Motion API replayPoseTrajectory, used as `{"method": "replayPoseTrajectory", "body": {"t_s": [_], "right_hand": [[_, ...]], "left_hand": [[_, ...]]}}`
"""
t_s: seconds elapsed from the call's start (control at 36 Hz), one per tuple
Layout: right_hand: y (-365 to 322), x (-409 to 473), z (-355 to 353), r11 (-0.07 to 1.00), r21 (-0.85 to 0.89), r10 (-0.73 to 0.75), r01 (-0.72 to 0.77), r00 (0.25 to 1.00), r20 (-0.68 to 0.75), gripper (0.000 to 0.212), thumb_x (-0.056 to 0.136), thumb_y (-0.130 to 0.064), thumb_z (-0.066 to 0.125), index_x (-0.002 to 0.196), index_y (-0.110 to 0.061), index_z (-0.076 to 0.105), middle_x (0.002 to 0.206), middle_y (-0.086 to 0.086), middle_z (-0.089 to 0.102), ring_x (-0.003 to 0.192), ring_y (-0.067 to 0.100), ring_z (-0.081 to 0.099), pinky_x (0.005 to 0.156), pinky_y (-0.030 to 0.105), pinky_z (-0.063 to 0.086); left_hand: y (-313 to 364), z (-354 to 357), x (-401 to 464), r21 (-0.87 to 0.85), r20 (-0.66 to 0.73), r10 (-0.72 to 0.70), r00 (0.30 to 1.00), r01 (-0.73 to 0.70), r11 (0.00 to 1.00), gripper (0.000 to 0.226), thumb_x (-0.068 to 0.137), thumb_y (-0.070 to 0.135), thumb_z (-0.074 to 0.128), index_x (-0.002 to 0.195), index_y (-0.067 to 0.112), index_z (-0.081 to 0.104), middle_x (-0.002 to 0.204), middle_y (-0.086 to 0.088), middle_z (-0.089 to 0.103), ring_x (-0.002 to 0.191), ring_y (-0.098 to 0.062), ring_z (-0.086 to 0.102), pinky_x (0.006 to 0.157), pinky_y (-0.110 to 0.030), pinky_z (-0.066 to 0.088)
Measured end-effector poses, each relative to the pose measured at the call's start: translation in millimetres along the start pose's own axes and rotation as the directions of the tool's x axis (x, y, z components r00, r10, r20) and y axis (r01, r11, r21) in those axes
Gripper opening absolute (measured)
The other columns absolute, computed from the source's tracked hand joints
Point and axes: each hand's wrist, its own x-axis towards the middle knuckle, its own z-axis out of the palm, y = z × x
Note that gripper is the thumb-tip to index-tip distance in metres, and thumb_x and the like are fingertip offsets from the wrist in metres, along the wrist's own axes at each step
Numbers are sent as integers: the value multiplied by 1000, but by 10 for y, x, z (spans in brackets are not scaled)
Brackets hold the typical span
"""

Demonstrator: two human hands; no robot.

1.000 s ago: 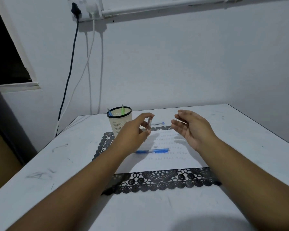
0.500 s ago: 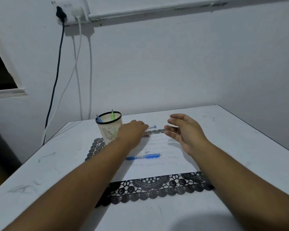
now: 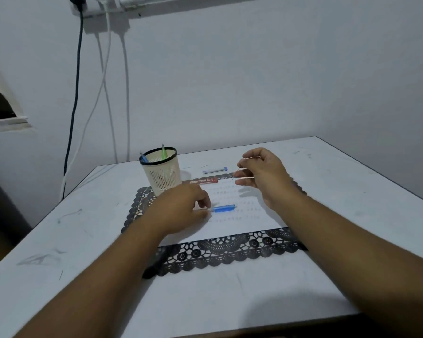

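**Fingers on the blue pen**

Your left hand (image 3: pixel 181 211) is low over the sheet of paper (image 3: pixel 249 215), and its grip is on the blue pen (image 3: pixel 224 208): thumb and forefinger curl round the pen's left tip, pinching it. The pen lies flat on the paper, running left to right near the middle of the sheet. Most of its barrel pokes out to the right of your fingers.

Your right hand (image 3: pixel 261 175) hovers above the far right part of the sheet, well apart from the pen, fingers curled inward. A thin sliver shows at those fingertips, too fine to name, so I can't tell whether that grip holds anything.

The paper rests on a black lace mat (image 3: pixel 230 254) on the white tabletop (image 3: pixel 83 240). At the mat's far edge lies a red case (image 3: pixel 204 181). Just beyond it, on the tabletop, is a clear tube (image 3: pixel 215 170) with a blue cap. Left of both stands a mesh cup (image 3: pixel 163 178) with two pens in it.
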Motion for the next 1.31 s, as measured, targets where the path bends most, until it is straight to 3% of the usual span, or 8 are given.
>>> {"method": "replayPoseTrajectory", "body": {"t_s": [0.14, 0.25, 0.44, 0.56, 0.67, 0.97, 1.31], "right_hand": [[34, -22, 11, 1000, -23, -5, 6, 1000, 15, 11, 98, -1, 64, 105, -9, 65, 79, 1, 75, 71, 23, 74, 65, 35, 63], [23, -30, 27, 1000, -20, -14, 15, 1000, 14, 10, 98, 0, 64, 105, -8, 64, 82, 4, 74, 71, 23, 73, 63, 33, 62], [17, -69, 50, 997, -36, -59, 61, 997, 51, 8, 100, -2, 62, 104, -9, 61, 81, 2, 73, 69, 26, 74, 60, 38, 63], [29, -86, 93, 994, -26, -102, 104, 993, 63, 8, 101, -4, 63, 101, -11, 61, 80, 2, 74, 70, 27, 74, 60, 36, 62], [35, -99, 136, 989, -18, -144, 145, 987, 67, 8, 100, -5, 63, 102, -12, 60, 81, 4, 75, 71, 28, 76, 60, 35, 63], [-23, -142, 152, 974, 42, -224, 223, 974, 30, 9, 98, -3, 63, 101, -11, 60, 85, 6, 74, 75, 31, 77, 61, 32, 62], [-2, -178, 185, 971, 2, -239, 239, 969, 66, 9, 100, -5, 63, 99, -13, 60, 84, 5, 73, 74, 27, 77, 59, 30, 61]], "left_hand": [[80, 92, -56, 52, -32, 0, 999, 1, 999, 12, 98, 40, 62, 103, 34, 71, 96, 19, 62, 91, -5, 55, 75, -31, 52], [85, 109, -95, 41, -57, -13, 998, 15, 999, 9, 99, 39, 61, 97, 34, 68, 89, 19, 58, 84, -4, 54, 71, -28, 49], [-9, 23, -122, -188, -120, -89, 989, 66, 980, 12, 99, 30, 67, 91, 38, 64, 90, 20, 63, 81, 2, 58, 65, -18, 40], [-35, 34, -126, -348, -150, -146, 978, 86, 933, 13, 98, 25, 69, 90, 36, 66, 90, 15, 67, 82, -3, 61, 69, -24, 48], [-37, 47, -131, -445, -171, -176, 969, 84, 892, 16, 98, 21, 70, 88, 34, 68, 85, 13, 68, 79, -3, 61, 66, -19, 43], [-18, 68, -130, -459, -181, -185, 966, 84, 885, 16, 96, 21, 72, 88, 35, 69, 86, 20, 68, 81, 0, 62, 64, -9, 41], [-11, 79, -121, -448, -202, -173, 964, 66, 891, 17, 96, 20, 72, 87, 34, 69, 88, 22, 67, 79, 2, 61, 65, -7, 40]]}}
